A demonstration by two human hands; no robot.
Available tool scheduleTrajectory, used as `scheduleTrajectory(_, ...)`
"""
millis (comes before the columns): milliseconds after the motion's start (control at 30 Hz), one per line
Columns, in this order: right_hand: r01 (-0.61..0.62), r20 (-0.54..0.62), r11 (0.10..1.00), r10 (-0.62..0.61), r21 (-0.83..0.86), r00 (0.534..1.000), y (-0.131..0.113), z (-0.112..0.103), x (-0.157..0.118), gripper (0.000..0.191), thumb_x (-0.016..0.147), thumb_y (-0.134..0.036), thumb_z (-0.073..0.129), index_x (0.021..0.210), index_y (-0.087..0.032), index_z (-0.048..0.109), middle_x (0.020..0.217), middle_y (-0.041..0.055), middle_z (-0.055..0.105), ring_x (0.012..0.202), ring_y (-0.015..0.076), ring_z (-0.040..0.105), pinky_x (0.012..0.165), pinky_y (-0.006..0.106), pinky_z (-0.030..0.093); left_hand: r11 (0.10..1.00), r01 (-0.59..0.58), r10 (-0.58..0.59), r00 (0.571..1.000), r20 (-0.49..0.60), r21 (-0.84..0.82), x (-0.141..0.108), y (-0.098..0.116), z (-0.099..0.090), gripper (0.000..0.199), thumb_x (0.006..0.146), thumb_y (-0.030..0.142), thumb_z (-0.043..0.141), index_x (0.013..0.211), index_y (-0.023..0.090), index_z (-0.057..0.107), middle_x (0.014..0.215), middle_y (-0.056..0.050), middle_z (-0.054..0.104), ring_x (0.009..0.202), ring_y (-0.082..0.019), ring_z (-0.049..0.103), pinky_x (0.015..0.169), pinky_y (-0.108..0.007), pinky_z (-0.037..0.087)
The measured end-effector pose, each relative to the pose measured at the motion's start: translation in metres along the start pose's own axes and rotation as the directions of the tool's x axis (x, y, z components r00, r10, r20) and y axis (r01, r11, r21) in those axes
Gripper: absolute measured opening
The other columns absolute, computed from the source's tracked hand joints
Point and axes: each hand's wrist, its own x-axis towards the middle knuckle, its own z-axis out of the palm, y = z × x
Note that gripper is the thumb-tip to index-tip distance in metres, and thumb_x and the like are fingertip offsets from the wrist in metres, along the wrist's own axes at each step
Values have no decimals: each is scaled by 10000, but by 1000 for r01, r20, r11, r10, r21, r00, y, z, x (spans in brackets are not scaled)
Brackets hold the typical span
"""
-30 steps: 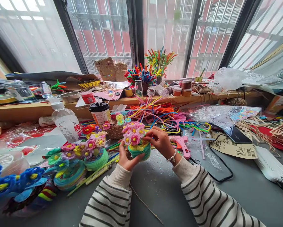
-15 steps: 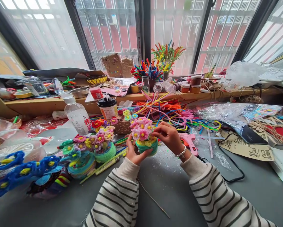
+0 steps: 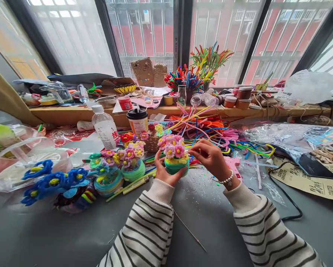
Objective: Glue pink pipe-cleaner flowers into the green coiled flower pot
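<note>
My left hand point(image 3: 167, 172) is wrapped round a small green coiled flowerpot point(image 3: 178, 168) and holds it upright above the table. Pink pipe-cleaner flowers point(image 3: 174, 147) with yellow centres crowd its top, over a yellow layer. Just right of the blooms, my right hand point(image 3: 211, 158) is pinched, thumb against forefinger; anything between the fingertips is too small to make out. Left of the left hand stand similar pots, among them a green flowerpot point(image 3: 133, 170) and a striped flowerpot point(image 3: 108, 183). Blue pipe-cleaner flowers point(image 3: 53, 181) lie farther left.
A pink glue gun point(image 3: 233, 166) lies behind my right wrist, its black cable point(image 3: 296, 205) curving rightward. A thin metal rod point(image 3: 191, 233) rests between my forearms. A bottle point(image 3: 104, 128), a lidded cup point(image 3: 138, 122) and loose pipe cleaners point(image 3: 202, 128) are behind. Glitter dots the table point(image 3: 216, 226).
The view has swung left, so everything sits farther right in the picture. My right fingertips have drawn slightly away from the flowers. The left hand keeps its hold on the pot.
</note>
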Motion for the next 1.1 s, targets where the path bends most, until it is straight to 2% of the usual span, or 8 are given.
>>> scheduleTrajectory(167,112,40,982,-107,-155,993,-13,-5,1,161,766,-337,550,769,-210,650,761,22,524,639,100,493,566,229,402,985,-13,23,998,-57,171,-4,1,1,996,409,472,721,1231,176,242,972,-89,487,911,-249,530,809,-427,419)
scheduleTrajectory(300,170,23,941,-171,-293,985,-25,4,-1,186,786,-340,522,759,-218,660,720,20,486,608,94,448,520,217,365,971,-60,76,995,-59,231,-7,3,2,1006,425,460,717,1250,154,230,976,-105,496,895,-253,537,781,-420,432)
scheduleTrajectory(433,254,25,846,-274,-469,961,-30,14,-4,193,801,-311,505,725,-212,653,677,23,478,596,99,422,499,219,321,956,-44,68,995,-74,290,-9,7,3,1039,421,452,717,1272,132,214,975,-125,507,901,-294,544,771,-442,430)
scheduleTrajectory(567,312,67,749,-338,-584,939,-29,21,-6,206,817,-271,480,702,-210,639,691,36,512,615,112,433,538,234,326,945,-25,54,995,-80,327,-12,8,4,1049,406,387,736,1284,162,208,1066,-143,501,991,-324,514,817,-452,405)
scheduleTrajectory(767,357,108,737,-363,-574,925,-27,27,-7,237,846,-190,413,767,-200,636,711,48,547,662,129,476,573,244,345,956,-32,60,995,-86,292,-12,7,4,1038,408,350,729,1288,176,206,1146,-152,474,1045,-341,488,854,-460,383)
scheduleTrajectory(933,334,68,730,-369,-597,927,-26,26,-8,225,832,-283,461,707,-194,626,668,34,526,613,114,462,552,230,351,944,-40,53,998,-31,327,-12,6,4,1053,429,385,715,1300,140,177,1122,-172,476,1035,-345,491,836,-470,391)
scheduleTrajectory(1100,301,24,765,-350,-569,936,-24,27,-10,223,808,-333,494,690,-190,618,672,29,511,600,104,458,545,219,357,944,-15,41,997,-72,331,-14,10,6,1024,436,364,713,1295,146,199,1136,-169,469,1049,-339,485,847,-463,388)
